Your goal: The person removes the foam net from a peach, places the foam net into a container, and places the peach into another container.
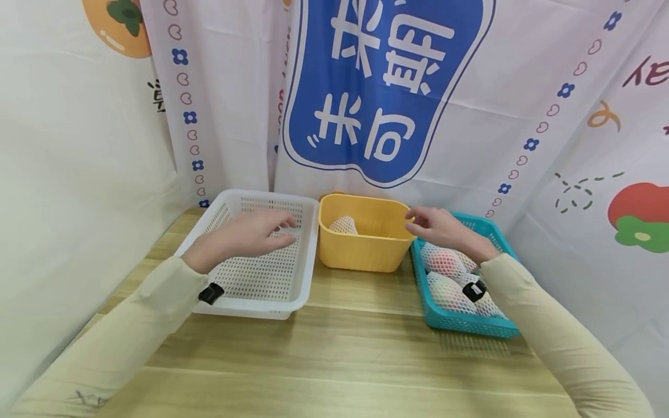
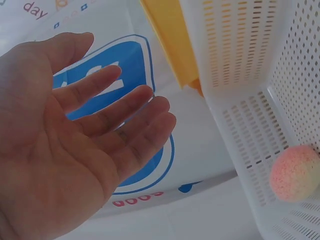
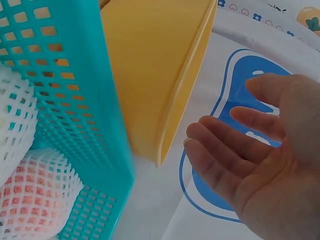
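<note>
My left hand (image 1: 250,233) hovers over the white basket (image 1: 282,306), its fingers loosely spread and holding nothing. In the left wrist view, a pink and pale-yellow peach-like fruit (image 2: 295,174) lies inside that basket; from the head view my hand hides it. My right hand (image 1: 441,227) is over the back of the teal basket (image 1: 460,324), fingertips right at the right rim of the yellow bin (image 1: 360,253). Its fingers are relaxed with nothing between them. Reddish and pale fruits in white foam nets (image 1: 444,262) fill the teal basket. A white foam net (image 1: 342,225) sits inside the yellow bin.
All three containers stand in a row on the wooden table (image 1: 334,360), close to the printed cloth (image 1: 235,116) behind. White cloth walls rise at both sides. Small black devices are strapped at both wrists.
</note>
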Demonstrator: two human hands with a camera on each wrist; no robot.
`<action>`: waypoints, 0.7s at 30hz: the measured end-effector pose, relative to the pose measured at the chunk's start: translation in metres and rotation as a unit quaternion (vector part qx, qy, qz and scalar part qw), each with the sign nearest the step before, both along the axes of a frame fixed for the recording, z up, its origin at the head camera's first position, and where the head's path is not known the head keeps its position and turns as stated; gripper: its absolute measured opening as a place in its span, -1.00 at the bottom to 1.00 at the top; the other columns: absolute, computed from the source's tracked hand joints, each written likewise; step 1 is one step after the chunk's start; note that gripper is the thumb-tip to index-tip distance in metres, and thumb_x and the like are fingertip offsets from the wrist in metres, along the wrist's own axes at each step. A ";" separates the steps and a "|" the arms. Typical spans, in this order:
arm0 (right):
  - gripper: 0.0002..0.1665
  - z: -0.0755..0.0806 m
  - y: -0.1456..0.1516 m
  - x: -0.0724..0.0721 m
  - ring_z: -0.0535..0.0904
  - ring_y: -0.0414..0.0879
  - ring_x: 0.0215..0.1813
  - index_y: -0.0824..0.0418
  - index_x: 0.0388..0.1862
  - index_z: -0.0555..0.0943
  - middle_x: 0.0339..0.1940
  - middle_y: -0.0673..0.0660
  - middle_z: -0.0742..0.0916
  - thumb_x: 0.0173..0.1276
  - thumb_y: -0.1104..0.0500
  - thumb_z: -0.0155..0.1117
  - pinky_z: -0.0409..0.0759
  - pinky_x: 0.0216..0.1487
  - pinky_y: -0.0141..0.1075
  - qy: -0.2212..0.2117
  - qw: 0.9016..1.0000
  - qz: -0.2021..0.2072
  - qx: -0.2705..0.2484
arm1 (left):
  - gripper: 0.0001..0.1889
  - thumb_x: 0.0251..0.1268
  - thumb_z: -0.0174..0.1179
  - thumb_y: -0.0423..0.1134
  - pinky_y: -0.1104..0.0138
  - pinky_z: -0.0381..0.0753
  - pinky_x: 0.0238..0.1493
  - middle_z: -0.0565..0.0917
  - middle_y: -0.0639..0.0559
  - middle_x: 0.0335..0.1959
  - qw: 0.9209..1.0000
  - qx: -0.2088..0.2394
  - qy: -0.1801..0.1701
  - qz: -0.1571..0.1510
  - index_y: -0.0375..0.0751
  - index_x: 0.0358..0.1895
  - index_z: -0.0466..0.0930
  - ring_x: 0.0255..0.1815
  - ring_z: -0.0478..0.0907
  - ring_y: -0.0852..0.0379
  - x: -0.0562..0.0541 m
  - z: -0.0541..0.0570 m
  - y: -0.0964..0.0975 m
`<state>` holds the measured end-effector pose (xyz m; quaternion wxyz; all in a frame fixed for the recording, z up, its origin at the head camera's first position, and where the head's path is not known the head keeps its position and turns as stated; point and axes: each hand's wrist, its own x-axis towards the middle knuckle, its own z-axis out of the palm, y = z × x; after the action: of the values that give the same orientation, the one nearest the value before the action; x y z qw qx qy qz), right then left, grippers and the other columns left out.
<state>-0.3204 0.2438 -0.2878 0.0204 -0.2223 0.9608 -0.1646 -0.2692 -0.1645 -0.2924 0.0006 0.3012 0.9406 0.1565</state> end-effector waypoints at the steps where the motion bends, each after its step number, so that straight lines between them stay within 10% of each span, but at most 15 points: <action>1: -0.54 -0.001 0.002 0.000 0.63 -0.05 -0.16 0.18 0.18 0.53 -0.10 0.14 0.75 0.49 -0.07 0.09 0.66 -0.07 -0.12 0.001 1.000 0.000 0.001 | -0.58 0.44 0.06 0.05 -0.01 0.54 0.17 0.64 -0.04 0.14 1.000 0.001 0.004 -0.001 -0.10 0.21 0.51 0.20 0.56 -0.04 0.002 -0.001 0.000; 21: -0.66 -0.020 0.039 -0.009 0.62 -0.08 -0.23 0.18 0.04 0.63 -0.17 0.12 0.75 0.48 0.01 0.09 0.65 -0.16 -0.18 -0.003 1.000 -0.026 -0.005 | -0.60 0.44 0.09 0.02 0.09 0.55 0.23 0.60 0.01 0.15 0.998 0.051 -0.011 -0.036 -0.08 0.21 0.49 0.17 0.55 0.07 0.042 -0.024 0.020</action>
<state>-0.3296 0.2828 -0.3081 0.0177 -0.1969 0.9654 -0.1703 -0.2273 -0.1447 -0.3163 0.0009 0.3332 0.9198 0.2073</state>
